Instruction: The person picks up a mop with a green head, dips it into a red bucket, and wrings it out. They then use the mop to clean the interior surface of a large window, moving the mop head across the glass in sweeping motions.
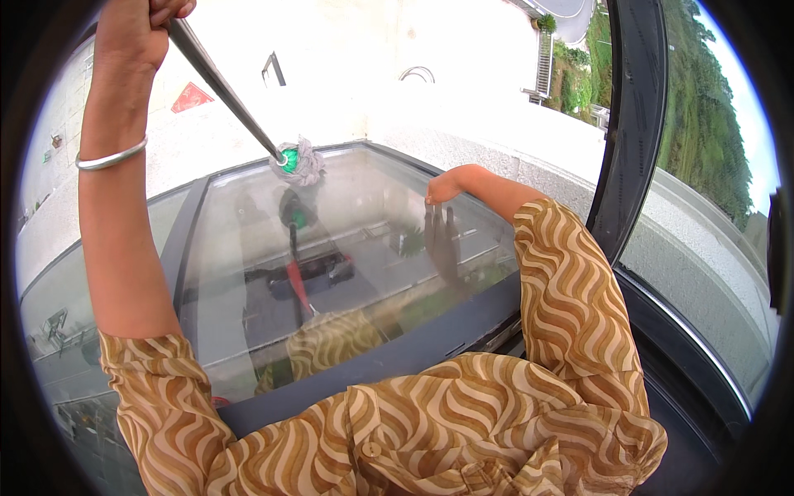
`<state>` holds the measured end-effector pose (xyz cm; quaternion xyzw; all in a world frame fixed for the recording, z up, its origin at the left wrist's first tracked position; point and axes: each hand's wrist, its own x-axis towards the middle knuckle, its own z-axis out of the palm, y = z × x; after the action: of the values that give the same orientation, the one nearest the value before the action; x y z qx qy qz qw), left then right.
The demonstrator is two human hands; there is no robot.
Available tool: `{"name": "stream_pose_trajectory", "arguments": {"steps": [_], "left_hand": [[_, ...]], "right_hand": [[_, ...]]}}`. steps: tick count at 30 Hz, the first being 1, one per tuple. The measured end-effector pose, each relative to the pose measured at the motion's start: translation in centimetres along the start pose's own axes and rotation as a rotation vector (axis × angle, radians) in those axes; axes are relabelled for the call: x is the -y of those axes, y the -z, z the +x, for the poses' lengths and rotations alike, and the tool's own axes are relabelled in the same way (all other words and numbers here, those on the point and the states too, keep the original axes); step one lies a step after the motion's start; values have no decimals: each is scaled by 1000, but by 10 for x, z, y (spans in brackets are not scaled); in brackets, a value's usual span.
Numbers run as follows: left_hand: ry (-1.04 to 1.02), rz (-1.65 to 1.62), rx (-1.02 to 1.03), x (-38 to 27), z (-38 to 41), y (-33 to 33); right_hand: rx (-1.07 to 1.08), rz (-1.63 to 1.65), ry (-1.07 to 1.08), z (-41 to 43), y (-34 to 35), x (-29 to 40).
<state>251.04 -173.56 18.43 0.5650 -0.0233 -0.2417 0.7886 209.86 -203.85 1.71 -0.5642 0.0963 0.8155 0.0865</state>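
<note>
At the upper left, my left hand [144, 32] is wrapped around the metal pole [226, 90] of a mop; part of this hand is cut off by the picture's edge. The pole slants down to a grey mop head [304, 164] with a green socket [289, 160], which lies at the far edge of a glass window pane [384, 180]. My right hand [448, 185] holds nothing that I can see. It is bent down over the pane's right side, fingertips at or close to the glass. Its reflection shows the fingers apart. The mop is mirrored there too.
A dark window frame bar [372, 353] runs between my body and the pane. To the right rises a dark frame post [633, 124]. Beyond the pane, a pale wall ledge [496, 149] borders bright ground far below, with a red patch [191, 97] and a railing [544, 65].
</note>
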Motion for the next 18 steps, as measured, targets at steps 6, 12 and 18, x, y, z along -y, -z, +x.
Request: {"name": "stream_pose_trajectory", "arguments": {"steps": [6, 12, 18], "left_hand": [[9, -6, -33, 9, -3, 8], [9, -1, -4, 1, 0, -2], [-165, 63, 42, 27, 10, 29]], "right_hand": [[136, 18, -32, -30, 11, 18], [-47, -64, -9, -5, -4, 1], [-396, 17, 52, -34, 42, 6]]}}
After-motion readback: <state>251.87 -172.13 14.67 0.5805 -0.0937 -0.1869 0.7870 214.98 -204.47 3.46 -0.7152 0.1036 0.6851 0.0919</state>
